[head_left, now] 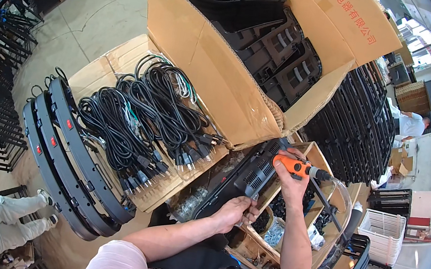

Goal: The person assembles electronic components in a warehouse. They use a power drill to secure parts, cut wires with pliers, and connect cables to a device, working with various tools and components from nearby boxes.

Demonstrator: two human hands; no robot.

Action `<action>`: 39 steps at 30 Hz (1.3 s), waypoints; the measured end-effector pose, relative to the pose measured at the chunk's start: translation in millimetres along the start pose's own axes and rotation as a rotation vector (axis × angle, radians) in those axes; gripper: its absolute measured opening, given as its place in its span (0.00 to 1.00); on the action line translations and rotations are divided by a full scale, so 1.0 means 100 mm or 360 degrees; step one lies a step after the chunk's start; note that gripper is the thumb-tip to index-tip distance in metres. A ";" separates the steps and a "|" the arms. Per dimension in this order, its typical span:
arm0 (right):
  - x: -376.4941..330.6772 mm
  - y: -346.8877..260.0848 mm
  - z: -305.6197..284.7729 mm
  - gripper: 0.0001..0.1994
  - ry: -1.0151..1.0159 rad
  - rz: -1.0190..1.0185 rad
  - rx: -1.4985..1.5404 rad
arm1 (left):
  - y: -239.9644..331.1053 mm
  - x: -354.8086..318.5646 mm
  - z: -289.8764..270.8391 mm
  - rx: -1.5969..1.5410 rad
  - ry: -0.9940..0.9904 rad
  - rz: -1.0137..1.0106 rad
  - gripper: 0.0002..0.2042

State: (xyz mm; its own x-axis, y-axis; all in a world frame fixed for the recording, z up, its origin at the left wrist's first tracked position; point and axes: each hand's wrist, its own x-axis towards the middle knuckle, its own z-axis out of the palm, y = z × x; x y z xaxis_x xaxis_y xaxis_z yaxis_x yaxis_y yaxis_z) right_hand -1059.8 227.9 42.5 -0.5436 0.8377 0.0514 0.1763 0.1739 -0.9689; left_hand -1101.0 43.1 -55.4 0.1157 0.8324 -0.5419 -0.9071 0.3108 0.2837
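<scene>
1. The right hand [292,176] is closed around an orange power screwdriver [295,166]. Its tip points toward the upper end of a long black plastic panel [244,181], and a clear air hose [342,195] curves away from its rear so that it does not cross the work.
2. The left hand [234,211] presses with curled fingers on the lower end of the same panel, which seems to keep it steady under the tool.
3. The panel lies slanted on a wooden workbench [318,153], over small compartments with screws [274,235], close for picking.
4. To the left, coiled black power cords [142,117] lie on flat cardboard beside curved black panels with red switches [63,150], all within reach.
5. Behind stands an open cardboard box [219,73] full of black plastic parts.
</scene>
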 end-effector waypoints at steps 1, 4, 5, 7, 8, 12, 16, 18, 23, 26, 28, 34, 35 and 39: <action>0.02 -0.03 0.01 0.24 -0.0017 0.0012 0.0007 | 0.01 -0.05 0.03 0.0006 0.0014 -0.0002 0.15; 0.08 -0.02 0.03 0.20 -0.0064 0.0026 -0.0001 | -0.07 -0.09 -0.06 0.0025 -0.0044 0.0010 0.14; 0.10 0.01 0.06 0.17 -0.0061 -0.0033 -0.0042 | -0.11 -0.10 -0.12 0.0032 -0.0081 0.0019 0.14; 0.12 0.01 0.08 0.16 -0.0067 0.0007 -0.0092 | -0.17 -0.12 -0.19 0.0118 -0.0097 0.0050 0.14; 0.13 0.01 0.09 0.16 -0.0069 0.0029 -0.0115 | -0.18 -0.15 -0.22 0.0163 -0.0105 0.0064 0.13; 0.18 0.11 0.03 0.18 -0.0117 0.0066 -0.0090 | -0.21 -0.24 -0.23 -0.0004 -0.0028 0.0094 0.12; -0.04 -0.03 -0.02 0.24 -0.0073 -0.0141 -0.0016 | -0.24 -0.30 -0.25 -0.0256 0.0063 0.0225 0.12; -0.39 -0.23 -0.04 0.24 -0.0034 -0.0068 0.0092 | -0.26 -0.38 -0.25 -0.0451 0.0092 0.0289 0.13; -1.31 -0.45 -0.18 0.28 -0.0157 0.0099 0.0312 | -0.24 -0.40 -0.35 -0.0758 0.0122 0.0194 0.14; -1.56 -0.54 -0.14 0.27 -0.0248 0.0115 0.0277 | -0.23 -0.44 -0.31 -0.0888 0.0056 0.0223 0.15; -1.64 -0.51 -0.12 0.27 -0.0226 0.0145 0.0337 | -0.27 -0.43 -0.34 -0.0914 -0.0005 0.0246 0.15; -1.76 -0.50 -0.17 0.27 -0.0172 0.0113 0.0329 | -0.33 -0.48 -0.29 -0.0880 -0.0047 0.0318 0.15; -1.77 -0.51 -0.18 0.27 -0.0168 0.0115 0.0325 | -0.34 -0.49 -0.30 -0.0852 -0.0048 0.0319 0.15; -1.81 -0.56 -0.18 0.27 -0.0182 0.0142 0.0306 | -0.32 -0.56 -0.31 -0.0775 -0.0079 0.0306 0.16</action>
State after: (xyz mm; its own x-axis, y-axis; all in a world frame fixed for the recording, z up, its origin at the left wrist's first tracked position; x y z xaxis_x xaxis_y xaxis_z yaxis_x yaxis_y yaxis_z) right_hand -956.7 75.7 91.6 -0.6242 0.7794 -0.0536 0.0739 -0.0093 -0.9972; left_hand -1091.0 -27.6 -59.0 -0.0629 0.8779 -0.4748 -0.9955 -0.0891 -0.0329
